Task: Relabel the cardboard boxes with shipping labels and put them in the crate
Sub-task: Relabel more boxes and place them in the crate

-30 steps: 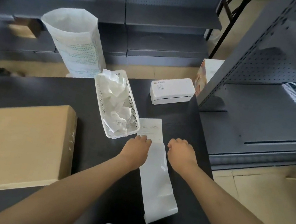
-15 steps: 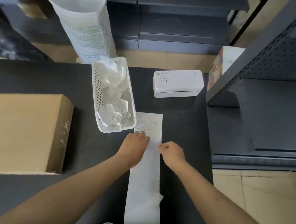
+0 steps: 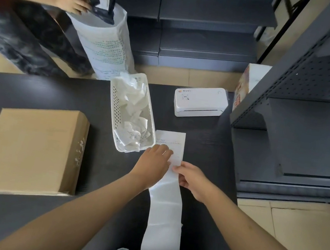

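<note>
A long white strip of shipping labels point(image 3: 163, 221) lies on the black table, its printed label end point(image 3: 171, 142) pointing away from me. My left hand point(image 3: 152, 164) presses fingers down on the printed label near its left edge. My right hand point(image 3: 191, 179) pinches the strip's right edge just below that label. A plain cardboard box point(image 3: 29, 150) sits flat on the table to the left, apart from both hands.
A white perforated basket point(image 3: 113, 104) full of crumpled backing paper stands beside the label. A white label printer point(image 3: 200, 102) sits behind. Grey metal shelving point(image 3: 300, 128) borders the table's right. Another person's hands point(image 3: 71, 1) hold a dark parcel over a tall white sack point(image 3: 105, 47) at far left.
My right hand moved in from beside the strip and took hold of its edge. Another person's hands with a parcel came into view above the sack. The camera tilted down.
</note>
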Demonstrator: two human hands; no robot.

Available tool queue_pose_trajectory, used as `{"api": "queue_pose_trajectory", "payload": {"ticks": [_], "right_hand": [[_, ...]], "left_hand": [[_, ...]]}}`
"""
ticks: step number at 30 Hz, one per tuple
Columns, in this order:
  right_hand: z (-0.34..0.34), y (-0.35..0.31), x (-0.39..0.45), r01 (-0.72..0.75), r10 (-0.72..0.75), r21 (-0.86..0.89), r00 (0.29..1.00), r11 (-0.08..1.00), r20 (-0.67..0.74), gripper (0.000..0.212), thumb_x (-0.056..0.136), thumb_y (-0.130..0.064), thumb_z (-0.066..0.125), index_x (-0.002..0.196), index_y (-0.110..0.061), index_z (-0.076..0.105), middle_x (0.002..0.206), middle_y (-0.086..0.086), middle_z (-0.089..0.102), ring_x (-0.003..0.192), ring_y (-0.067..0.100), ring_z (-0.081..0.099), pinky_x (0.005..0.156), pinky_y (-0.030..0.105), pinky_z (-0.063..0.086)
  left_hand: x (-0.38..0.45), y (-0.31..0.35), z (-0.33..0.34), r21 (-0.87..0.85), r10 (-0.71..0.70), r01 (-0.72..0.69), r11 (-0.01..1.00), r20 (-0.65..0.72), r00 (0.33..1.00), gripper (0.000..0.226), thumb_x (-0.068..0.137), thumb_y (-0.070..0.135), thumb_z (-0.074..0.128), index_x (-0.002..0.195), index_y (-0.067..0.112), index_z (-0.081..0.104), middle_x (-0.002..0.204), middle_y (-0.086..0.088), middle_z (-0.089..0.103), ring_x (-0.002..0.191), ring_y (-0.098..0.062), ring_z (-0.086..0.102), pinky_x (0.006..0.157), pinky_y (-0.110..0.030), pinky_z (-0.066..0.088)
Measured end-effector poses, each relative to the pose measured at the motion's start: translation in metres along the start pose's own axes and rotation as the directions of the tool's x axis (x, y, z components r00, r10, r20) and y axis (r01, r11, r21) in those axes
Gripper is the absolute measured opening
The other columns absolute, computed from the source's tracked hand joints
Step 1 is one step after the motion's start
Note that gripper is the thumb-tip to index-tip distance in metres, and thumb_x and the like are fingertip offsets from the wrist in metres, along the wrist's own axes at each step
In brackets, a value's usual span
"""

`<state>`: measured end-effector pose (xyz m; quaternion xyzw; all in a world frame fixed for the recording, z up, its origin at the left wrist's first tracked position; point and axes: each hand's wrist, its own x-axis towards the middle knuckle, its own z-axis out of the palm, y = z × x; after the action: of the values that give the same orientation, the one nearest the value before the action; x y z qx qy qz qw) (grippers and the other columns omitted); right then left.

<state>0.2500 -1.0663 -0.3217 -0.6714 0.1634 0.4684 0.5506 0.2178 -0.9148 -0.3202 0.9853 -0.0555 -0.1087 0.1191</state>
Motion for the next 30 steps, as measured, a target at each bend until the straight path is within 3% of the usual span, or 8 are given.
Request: {"api": "queue_pose_trajectory", "payload": {"ticks": [6,10,15,20,24,28,30], "right_hand": [[-0.005,-0.004,-0.02,0.072,-0.072,-0.082,0.997,0.994,-0.003,0.017,0.093,-0.024,0.058,0.107,-0.026,0.067,0.081,0.0,0.06,0.067,0.01,0.048,0.06,0.021,0.042],[-0.009,-0.003,-0.036,0.148,-0.157,-0.134,0.986,0.98,-0.059,0.017,0.093,-0.022,0.057,0.089,-0.032,0.071,0.065,-0.013,0.062,0.061,0.004,0.053,0.058,0.017,0.044],[-0.016,0.0,-0.055,0.209,-0.226,-0.189,0.971,0.96,-0.078,0.021,0.094,-0.016,0.056,0.085,-0.03,0.07,0.073,-0.016,0.067,0.065,-0.002,0.063,0.053,0.01,0.045],[-0.019,0.0,-0.065,0.233,-0.249,-0.201,0.967,0.952,-0.057,0.032,0.093,-0.009,0.056,0.07,-0.027,0.07,0.06,-0.019,0.065,0.057,-0.009,0.061,0.052,0.007,0.044],[-0.016,-0.004,-0.069,0.26,-0.281,-0.261,0.959,0.93,-0.044,0.044,0.094,-0.011,0.057,0.056,-0.031,0.065,0.052,-0.019,0.055,0.053,-0.002,0.053,0.053,0.01,0.041],[-0.014,-0.007,-0.068,0.274,-0.294,-0.308,0.956,0.911,-0.019,0.035,0.095,-0.015,0.056,0.064,-0.028,0.065,0.054,-0.019,0.057,0.052,-0.005,0.053,0.053,0.008,0.041],[-0.015,-0.008,-0.066,0.278,-0.299,-0.332,0.954,0.901,-0.015,0.024,0.095,-0.017,0.057,0.073,-0.018,0.066,0.058,-0.015,0.055,0.055,-0.001,0.05,0.055,0.011,0.041]], "left_hand": [[0.001,0.006,-0.022,0.032,0.123,-0.123,0.992,-0.009,0.992,0.037,0.102,0.036,0.035,0.132,0.019,0.05,0.135,-0.001,0.05,0.126,-0.019,0.043,0.106,-0.032,0.031],[-0.002,0.011,-0.032,0.058,0.181,-0.18,0.982,-0.014,0.983,0.037,0.102,0.04,0.033,0.123,0.02,0.057,0.124,0.0,0.059,0.117,-0.019,0.049,0.101,-0.032,0.033],[-0.004,0.022,-0.045,0.088,0.257,-0.258,0.962,0.029,0.966,0.034,0.101,0.036,0.039,0.111,0.02,0.066,0.107,0.0,0.068,0.104,-0.02,0.058,0.092,-0.035,0.042],[-0.008,0.022,-0.055,-0.089,0.246,-0.241,0.967,0.055,0.968,0.03,0.099,0.034,0.043,0.114,0.025,0.067,0.112,0.008,0.069,0.107,-0.015,0.056,0.095,-0.033,0.041],[-0.011,0.02,-0.061,-0.058,0.283,-0.28,0.958,0.07,0.956,0.031,0.1,0.029,0.04,0.116,0.022,0.065,0.114,0.005,0.067,0.106,-0.018,0.056,0.094,-0.035,0.04],[-0.012,0.02,-0.064,0.07,0.307,-0.31,0.948,0.053,0.95,0.033,0.1,0.028,0.036,0.116,0.017,0.063,0.11,-0.001,0.066,0.102,-0.022,0.056,0.091,-0.034,0.039],[-0.012,0.019,-0.065,0.084,0.3,-0.303,0.949,0.044,0.953,0.033,0.1,0.028,0.035,0.113,0.017,0.063,0.107,-0.001,0.067,0.1,-0.023,0.057,0.09,-0.034,0.038]]}}
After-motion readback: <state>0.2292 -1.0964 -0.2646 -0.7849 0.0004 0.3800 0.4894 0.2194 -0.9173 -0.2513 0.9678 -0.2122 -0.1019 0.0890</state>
